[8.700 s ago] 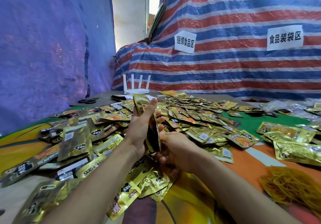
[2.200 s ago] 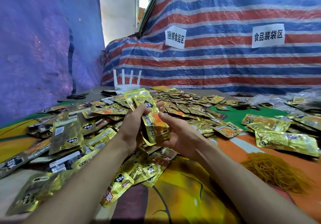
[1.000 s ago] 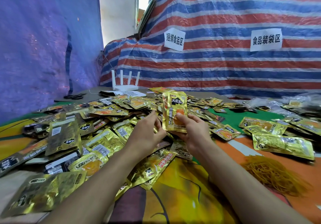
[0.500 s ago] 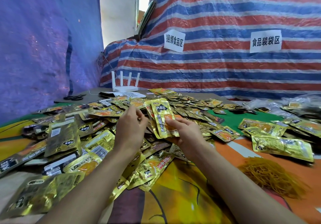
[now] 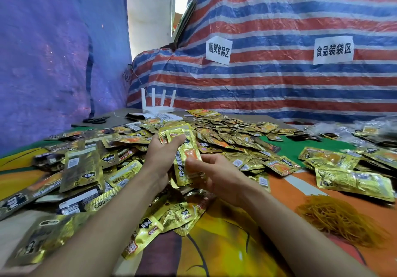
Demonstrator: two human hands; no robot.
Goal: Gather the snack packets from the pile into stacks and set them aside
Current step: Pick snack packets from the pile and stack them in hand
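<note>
Across the worktop we see the pile of snack packets spread wide, gold foil with black and orange print. Above its near edge we hold a small stack, its long axis running away from us, top end tilted toward the striped tarp. Our left hand curls round its upper left edge; our right hand pinches its lower end.

Far packets too small, blurred.
</note>
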